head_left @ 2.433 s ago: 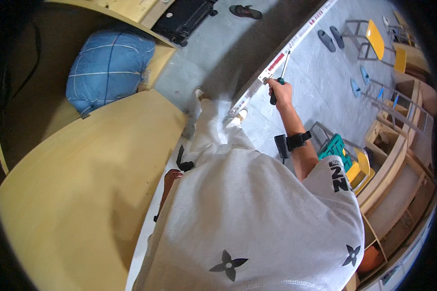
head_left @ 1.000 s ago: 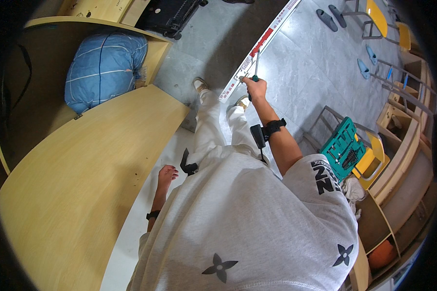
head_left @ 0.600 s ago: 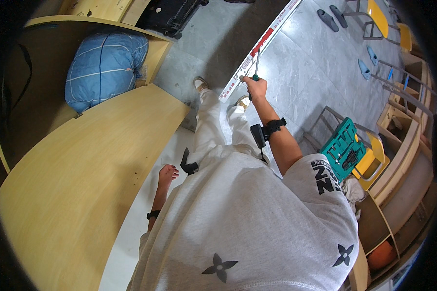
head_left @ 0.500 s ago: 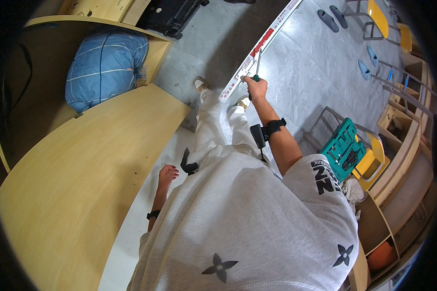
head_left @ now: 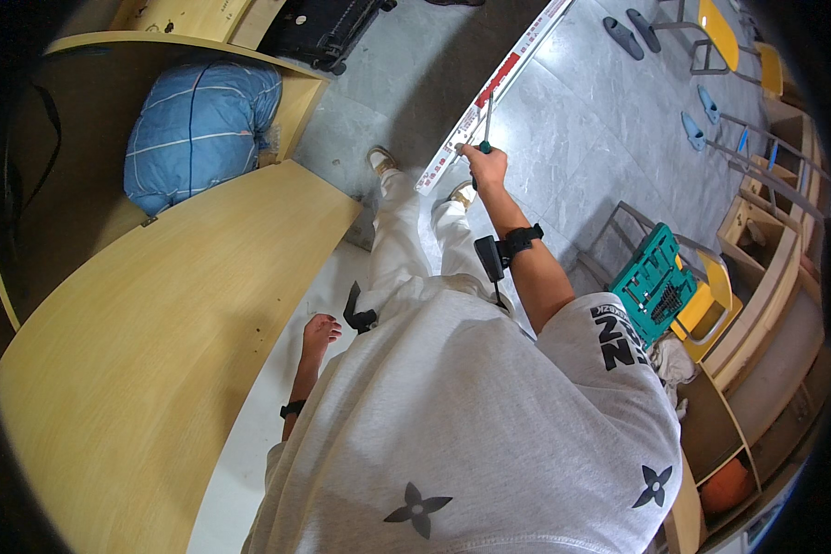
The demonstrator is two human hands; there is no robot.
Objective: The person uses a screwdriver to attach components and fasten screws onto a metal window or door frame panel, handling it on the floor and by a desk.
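My right hand (head_left: 488, 166) is closed around the green and black handle of a screwdriver (head_left: 489, 115). Its metal shaft points away from me, alongside a long white edge strip (head_left: 434, 169) with a red label and small printed marks. The fingers are next to the strip's near end; whether they touch it I cannot tell. Low at my left side hangs my left hand (head_left: 319, 332), its fingers loosely bent and apart, with nothing seen in them. It is beside the edge of a pale wooden cabinet door (head_left: 185, 332) that stands open.
A blue bundle (head_left: 203, 129) sits inside the cabinet, near a black suitcase (head_left: 319, 32). To the right, an open green tool case (head_left: 654, 286) rests on a yellow chair (head_left: 711, 309). Slippers (head_left: 624, 40) and another yellow chair (head_left: 718, 37) are farther off on the grey tiles.
The screwdriver's shaft has tilted very slightly to the left, and my right hand has barely shifted. My left hand stays where it was.
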